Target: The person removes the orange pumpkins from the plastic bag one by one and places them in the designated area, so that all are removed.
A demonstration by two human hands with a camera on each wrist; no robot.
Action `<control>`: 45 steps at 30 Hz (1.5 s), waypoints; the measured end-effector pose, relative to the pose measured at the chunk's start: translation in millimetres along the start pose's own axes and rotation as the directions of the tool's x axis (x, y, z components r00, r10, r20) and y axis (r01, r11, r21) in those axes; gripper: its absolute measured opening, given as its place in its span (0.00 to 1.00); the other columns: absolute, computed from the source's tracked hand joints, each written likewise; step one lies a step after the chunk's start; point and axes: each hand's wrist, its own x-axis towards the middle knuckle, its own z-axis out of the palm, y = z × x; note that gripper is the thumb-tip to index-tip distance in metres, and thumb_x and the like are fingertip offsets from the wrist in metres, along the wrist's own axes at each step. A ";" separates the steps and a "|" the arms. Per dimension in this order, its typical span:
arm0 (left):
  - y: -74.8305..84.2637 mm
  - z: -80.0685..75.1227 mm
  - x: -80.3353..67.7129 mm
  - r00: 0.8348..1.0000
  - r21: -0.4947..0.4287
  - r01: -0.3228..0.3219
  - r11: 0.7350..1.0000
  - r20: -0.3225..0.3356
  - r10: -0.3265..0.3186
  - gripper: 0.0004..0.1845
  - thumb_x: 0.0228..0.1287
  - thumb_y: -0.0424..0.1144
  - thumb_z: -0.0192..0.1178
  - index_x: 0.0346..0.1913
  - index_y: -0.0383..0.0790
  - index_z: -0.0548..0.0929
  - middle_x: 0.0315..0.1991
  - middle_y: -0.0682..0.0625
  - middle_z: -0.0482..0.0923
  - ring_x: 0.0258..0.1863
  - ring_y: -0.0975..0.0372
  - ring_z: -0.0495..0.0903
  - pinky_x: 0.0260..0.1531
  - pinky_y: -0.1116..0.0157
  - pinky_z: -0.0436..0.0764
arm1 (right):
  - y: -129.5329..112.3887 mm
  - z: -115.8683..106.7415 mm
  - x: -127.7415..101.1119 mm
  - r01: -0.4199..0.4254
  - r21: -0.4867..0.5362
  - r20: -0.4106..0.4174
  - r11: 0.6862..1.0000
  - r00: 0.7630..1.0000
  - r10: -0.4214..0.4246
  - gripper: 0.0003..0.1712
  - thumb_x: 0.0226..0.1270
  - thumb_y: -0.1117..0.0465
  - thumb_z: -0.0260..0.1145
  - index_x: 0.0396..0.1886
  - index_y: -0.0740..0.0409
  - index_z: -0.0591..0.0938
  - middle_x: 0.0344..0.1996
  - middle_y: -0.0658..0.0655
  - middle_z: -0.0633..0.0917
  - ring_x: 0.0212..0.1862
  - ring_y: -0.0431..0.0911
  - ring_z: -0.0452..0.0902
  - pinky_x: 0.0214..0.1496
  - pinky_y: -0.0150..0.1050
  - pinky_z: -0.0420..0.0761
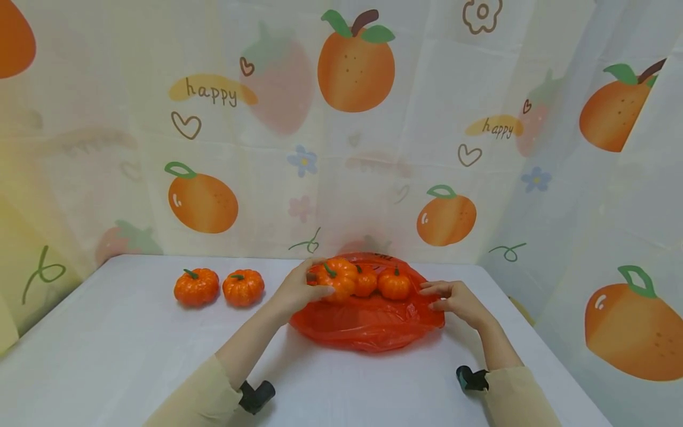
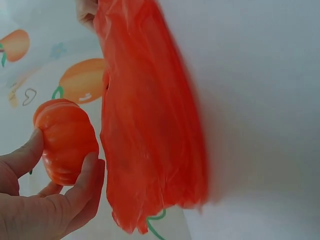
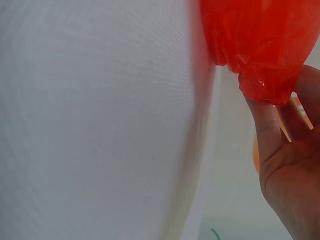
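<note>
My left hand [image 1: 296, 292] holds a small orange pumpkin [image 1: 341, 276] with a green stem, over the left part of a red plastic bag [image 1: 368, 329]. In the left wrist view the thumb and fingers grip the pumpkin [image 2: 67, 140] from both sides, beside the bag [image 2: 150, 110]. Two more pumpkins, a smaller one [image 1: 366, 282] and another [image 1: 395, 286], sit in the bag's open mouth. At the bag's right edge, my right hand [image 1: 461, 301] pinches the plastic; the right wrist view shows the bunched film [image 3: 267, 85] between its fingers.
Two orange pumpkins, one [image 1: 196, 288] and another [image 1: 243, 289], stand on the white table [image 1: 107, 350] to the left of the bag. Behind the table hangs a fruit-printed curtain [image 1: 373, 136]. A dark wrist-worn device [image 1: 257, 397] shows at the left sleeve, another [image 1: 472, 379] at the right.
</note>
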 end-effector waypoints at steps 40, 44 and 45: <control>-21.2 -111.4 -16.6 0.990 -0.041 0.054 0.998 -0.131 -0.059 0.42 0.68 0.43 0.61 0.79 0.46 0.51 0.75 0.30 0.55 0.68 0.42 0.69 0.62 0.54 0.79 | 2.3 -0.8 -1.0 0.012 0.001 0.008 1.000 1.000 -0.012 0.21 0.60 0.69 0.61 0.54 0.62 0.85 0.65 0.66 0.77 0.70 0.66 0.64 0.56 0.46 0.85; -24.0 -119.8 -18.3 0.986 -0.058 0.065 0.996 -0.148 -0.073 0.43 0.68 0.44 0.61 0.79 0.45 0.49 0.76 0.30 0.53 0.69 0.42 0.68 0.63 0.53 0.78 | -0.5 0.4 -0.9 0.012 -0.003 0.011 1.000 1.000 -0.012 0.21 0.60 0.69 0.61 0.54 0.63 0.84 0.65 0.66 0.77 0.70 0.66 0.64 0.55 0.44 0.85; -25.2 -121.8 -18.5 0.985 -0.063 0.065 0.996 -0.156 -0.074 0.44 0.68 0.44 0.61 0.79 0.45 0.49 0.75 0.30 0.53 0.67 0.44 0.71 0.62 0.56 0.79 | -0.9 0.8 -1.0 0.015 -0.004 0.014 1.000 1.000 -0.015 0.21 0.61 0.69 0.61 0.54 0.63 0.84 0.65 0.67 0.77 0.70 0.67 0.64 0.54 0.43 0.85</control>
